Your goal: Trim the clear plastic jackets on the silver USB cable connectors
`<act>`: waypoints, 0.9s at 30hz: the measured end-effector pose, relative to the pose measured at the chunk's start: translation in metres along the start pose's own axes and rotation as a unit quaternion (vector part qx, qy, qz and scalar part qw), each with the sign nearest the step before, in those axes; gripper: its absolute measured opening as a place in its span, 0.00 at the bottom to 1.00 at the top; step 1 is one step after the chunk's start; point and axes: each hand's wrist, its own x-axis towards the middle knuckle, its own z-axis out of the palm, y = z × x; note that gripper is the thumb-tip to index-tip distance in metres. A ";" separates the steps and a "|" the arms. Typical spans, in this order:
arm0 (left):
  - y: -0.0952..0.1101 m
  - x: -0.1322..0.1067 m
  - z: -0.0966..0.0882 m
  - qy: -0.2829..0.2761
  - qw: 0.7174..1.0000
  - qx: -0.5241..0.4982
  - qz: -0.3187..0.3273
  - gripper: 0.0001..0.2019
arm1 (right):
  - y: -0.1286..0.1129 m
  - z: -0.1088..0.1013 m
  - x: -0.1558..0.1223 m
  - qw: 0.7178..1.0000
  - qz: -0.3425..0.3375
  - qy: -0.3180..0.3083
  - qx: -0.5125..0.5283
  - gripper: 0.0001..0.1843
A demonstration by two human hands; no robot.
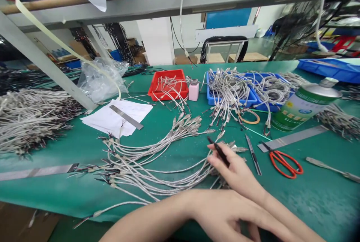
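Observation:
My right hand (232, 167) grips a slim black pen (221, 154), fingers wrapped round it, over the right ends of a bundle of braided white cables (168, 185). These cables have clear plug ends on the right and dark bare wire ends on the left. A second cable bundle (152, 146) lies just behind. In the foreground my left hand (222, 215) crosses by my right forearm, palm down; its fingers are stretched and apart, partly cut off by the lower edge. I see nothing held in it. Whether it touches the forearm, I cannot tell.
Right of my hands lie a craft knife (253, 156), red-handled scissors (285, 163) and a steel ruler (295, 138). Behind stand a green-and-white can (305, 107), a pink bottle (194, 90), a red tray (153, 90) and a blue tray (210, 97) of cables. Papers (94, 120) lie left.

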 end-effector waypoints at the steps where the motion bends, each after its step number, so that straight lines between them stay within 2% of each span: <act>1: 0.006 -0.008 -0.006 0.019 0.999 0.024 -0.016 0.27 | -0.002 -0.005 0.001 0.999 0.003 0.053 -0.011 0.21; 3: 0.013 -0.028 -0.022 0.088 0.989 0.107 -0.056 0.23 | -0.006 -0.015 0.003 0.989 0.004 0.144 -0.030 0.18; 4: 0.013 -0.038 -0.033 0.144 0.970 0.175 -0.092 0.19 | -0.007 -0.019 0.003 0.985 0.003 0.171 -0.033 0.17; 5: 0.010 -0.047 -0.044 0.212 0.930 0.259 -0.151 0.16 | -0.008 -0.021 0.002 0.982 0.001 0.185 -0.032 0.16; 6: 0.004 -0.054 -0.056 0.296 0.857 0.354 -0.230 0.12 | -0.008 -0.023 0.001 0.982 -0.002 0.189 -0.029 0.15; 7: -0.004 -0.060 -0.067 0.344 0.809 0.388 -0.277 0.12 | -0.009 -0.023 0.001 0.983 -0.008 0.183 -0.027 0.14; 10: -0.033 -0.069 -0.095 0.420 0.702 0.440 -0.371 0.14 | -0.008 -0.017 -0.001 0.987 -0.038 0.154 -0.027 0.12; 12: -0.048 -0.067 -0.105 0.427 0.662 0.457 -0.412 0.16 | -0.006 -0.014 -0.001 0.988 -0.056 0.139 -0.033 0.10; 15: -0.058 -0.059 -0.111 0.417 0.629 0.465 -0.463 0.17 | -0.004 -0.012 0.000 0.987 -0.064 0.140 -0.042 0.09; 19: -0.058 -0.048 -0.111 0.389 0.615 0.468 -0.501 0.16 | -0.003 -0.014 0.000 0.987 -0.066 0.143 -0.041 0.08; 25: -0.057 -0.041 -0.107 0.389 0.591 0.523 -0.475 0.18 | -0.007 -0.014 0.000 0.986 -0.071 0.139 -0.063 0.09; 27: -0.057 -0.040 -0.111 0.384 0.594 0.532 -0.465 0.20 | -0.007 -0.013 0.000 0.985 -0.078 0.139 -0.062 0.09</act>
